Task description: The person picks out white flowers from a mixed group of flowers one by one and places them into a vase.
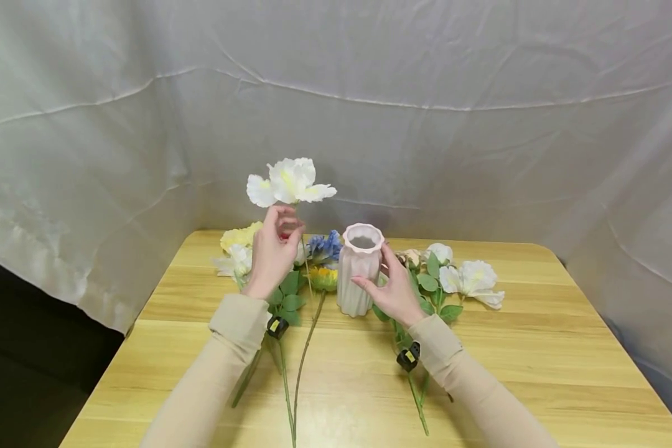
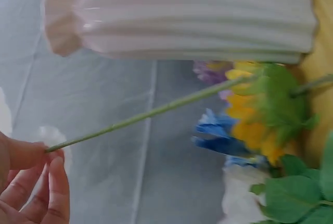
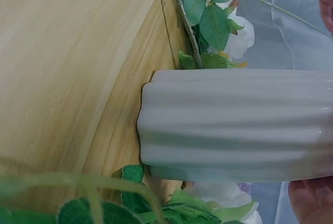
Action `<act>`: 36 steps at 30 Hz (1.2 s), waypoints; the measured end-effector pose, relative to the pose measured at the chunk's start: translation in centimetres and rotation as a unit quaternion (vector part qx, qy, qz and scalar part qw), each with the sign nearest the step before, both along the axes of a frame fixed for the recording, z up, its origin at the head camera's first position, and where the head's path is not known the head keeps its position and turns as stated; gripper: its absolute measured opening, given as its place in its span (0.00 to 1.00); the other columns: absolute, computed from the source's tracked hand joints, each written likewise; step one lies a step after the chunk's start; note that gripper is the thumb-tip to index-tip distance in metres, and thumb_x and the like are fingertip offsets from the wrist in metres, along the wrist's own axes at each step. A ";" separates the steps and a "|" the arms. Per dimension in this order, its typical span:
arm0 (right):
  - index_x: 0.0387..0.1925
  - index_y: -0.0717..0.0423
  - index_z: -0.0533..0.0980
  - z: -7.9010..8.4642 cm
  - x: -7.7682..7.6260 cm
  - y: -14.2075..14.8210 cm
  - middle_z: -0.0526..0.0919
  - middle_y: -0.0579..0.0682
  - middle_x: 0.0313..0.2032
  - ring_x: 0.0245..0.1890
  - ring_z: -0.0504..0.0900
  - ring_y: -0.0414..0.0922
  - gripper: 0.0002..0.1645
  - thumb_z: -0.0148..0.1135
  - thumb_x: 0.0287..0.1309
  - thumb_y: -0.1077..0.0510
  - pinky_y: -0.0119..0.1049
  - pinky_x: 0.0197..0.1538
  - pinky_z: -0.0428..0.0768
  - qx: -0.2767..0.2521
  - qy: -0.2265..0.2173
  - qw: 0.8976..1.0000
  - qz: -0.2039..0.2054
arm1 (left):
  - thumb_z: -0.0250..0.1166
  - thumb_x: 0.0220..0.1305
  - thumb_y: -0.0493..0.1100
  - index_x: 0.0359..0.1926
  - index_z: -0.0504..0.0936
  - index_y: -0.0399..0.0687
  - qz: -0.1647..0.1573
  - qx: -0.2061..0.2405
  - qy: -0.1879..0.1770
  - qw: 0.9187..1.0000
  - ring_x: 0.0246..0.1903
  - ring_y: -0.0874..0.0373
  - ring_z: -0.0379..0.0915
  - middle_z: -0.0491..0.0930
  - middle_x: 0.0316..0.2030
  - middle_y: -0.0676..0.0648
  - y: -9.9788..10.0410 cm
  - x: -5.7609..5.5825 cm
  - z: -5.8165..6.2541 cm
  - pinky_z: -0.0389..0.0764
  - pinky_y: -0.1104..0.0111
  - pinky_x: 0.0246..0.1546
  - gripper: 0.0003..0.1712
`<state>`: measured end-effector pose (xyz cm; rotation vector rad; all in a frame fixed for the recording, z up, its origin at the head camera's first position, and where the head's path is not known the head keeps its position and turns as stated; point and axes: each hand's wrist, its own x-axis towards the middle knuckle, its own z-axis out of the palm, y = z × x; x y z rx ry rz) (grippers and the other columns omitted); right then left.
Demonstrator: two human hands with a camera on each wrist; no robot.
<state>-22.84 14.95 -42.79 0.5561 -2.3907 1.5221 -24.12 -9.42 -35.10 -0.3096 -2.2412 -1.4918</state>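
My left hand (image 1: 278,249) pinches the thin green stem (image 2: 140,115) of a white flower (image 1: 289,182), close below its bloom. The flower is held upright above the table, left of the vase, its stem hanging down with the lower end free. A pale pink-white fluted vase (image 1: 354,280) with a scalloped rim stands upright on the table; its mouth shows no flower in it. My right hand (image 1: 394,289) grips the vase from its right side, thumb across the front. In the right wrist view, fingertips (image 3: 304,200) rest at the side of the vase (image 3: 234,125).
On the wooden table (image 1: 515,361), left of the vase, lie a yellow flower (image 1: 241,236), a sunflower (image 1: 323,278), blue flowers (image 1: 325,246) and green leaves. To the right lie white flowers (image 1: 476,280) with leafy stems. A grey cloth (image 1: 425,143) hangs behind.
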 end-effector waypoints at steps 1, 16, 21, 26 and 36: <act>0.74 0.50 0.61 0.0 -0.1 0.0 0.74 0.56 0.67 0.64 0.77 0.57 0.50 0.76 0.54 0.54 0.53 0.69 0.76 0.000 0.001 1.000 -0.001 | 0.63 0.66 0.30 0.57 0.72 0.37 0.000 0.008 0.008 1.000 0.44 0.44 0.85 0.86 0.46 0.36 0.1 -0.1 0.4 0.86 0.65 0.43 0.19; 0.75 0.50 0.60 0.0 -0.5 -0.3 0.74 0.56 0.67 0.64 0.77 0.57 0.51 0.76 0.54 0.55 0.55 0.68 0.76 0.004 0.007 1.000 -0.004 | 0.64 0.67 0.33 0.49 0.78 0.32 0.013 0.093 0.167 0.981 0.41 0.43 0.86 0.88 0.46 0.38 1.4 -1.1 6.2 0.84 0.76 0.41 0.12; 0.75 0.49 0.61 -0.1 -0.6 -0.3 0.75 0.56 0.66 0.64 0.78 0.56 0.50 0.76 0.55 0.52 0.55 0.68 0.77 0.012 0.014 1.000 -0.004 | 0.65 0.67 0.33 0.52 0.78 0.33 0.018 0.139 0.199 0.970 0.39 0.45 0.85 0.87 0.45 0.37 2.1 -1.1 8.7 0.83 0.75 0.38 0.14; 0.75 0.51 0.60 -0.1 -0.7 -0.3 0.75 0.57 0.66 0.64 0.78 0.57 0.50 0.76 0.55 0.53 0.55 0.67 0.77 0.015 0.024 1.000 -0.002 | 0.64 0.66 0.31 0.55 0.76 0.31 -0.016 0.186 0.192 0.964 0.35 0.59 0.85 0.86 0.44 0.34 3.2 -1.1 9.9 0.85 0.73 0.36 0.18; 0.76 0.49 0.59 -0.2 -0.9 -0.5 0.77 0.57 0.64 0.62 0.79 0.56 0.51 0.76 0.55 0.54 0.56 0.66 0.78 0.012 0.029 0.999 0.004 | 0.64 0.66 0.32 0.56 0.75 0.35 -0.083 0.155 0.126 0.976 0.35 0.60 0.85 0.86 0.43 0.33 5.4 -1.4 7.5 0.86 0.70 0.38 0.18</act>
